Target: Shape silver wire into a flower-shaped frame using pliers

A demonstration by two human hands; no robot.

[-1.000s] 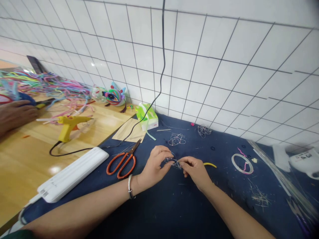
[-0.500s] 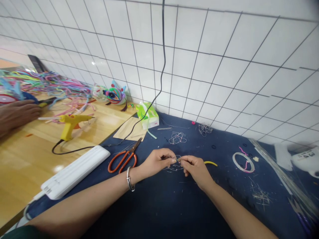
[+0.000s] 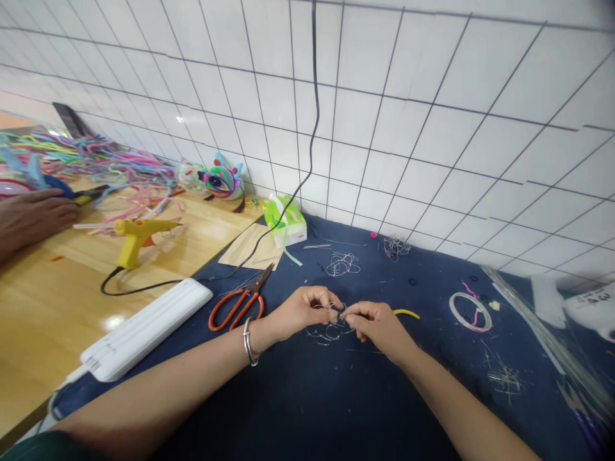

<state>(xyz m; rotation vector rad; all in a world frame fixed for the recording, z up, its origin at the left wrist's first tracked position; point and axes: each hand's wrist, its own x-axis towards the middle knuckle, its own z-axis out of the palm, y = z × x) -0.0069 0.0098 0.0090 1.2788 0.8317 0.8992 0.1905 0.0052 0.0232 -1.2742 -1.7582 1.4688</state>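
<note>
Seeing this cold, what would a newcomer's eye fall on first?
Probably the left hand and right hand near the centre, both pinching thin looped wire. Next, the yellow glue gun on the wooden table at left, and the orange-handled scissors left of the hands.

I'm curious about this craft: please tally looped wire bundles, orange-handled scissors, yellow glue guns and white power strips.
Silver wire bundle in left hand and right hand: 1
Looped silver wire tangles toward the wall: 2
Metal orange-handled scissors: 1
Yellow plastic glue gun: 1
White plastic power strip: 1
Total: 6
</note>
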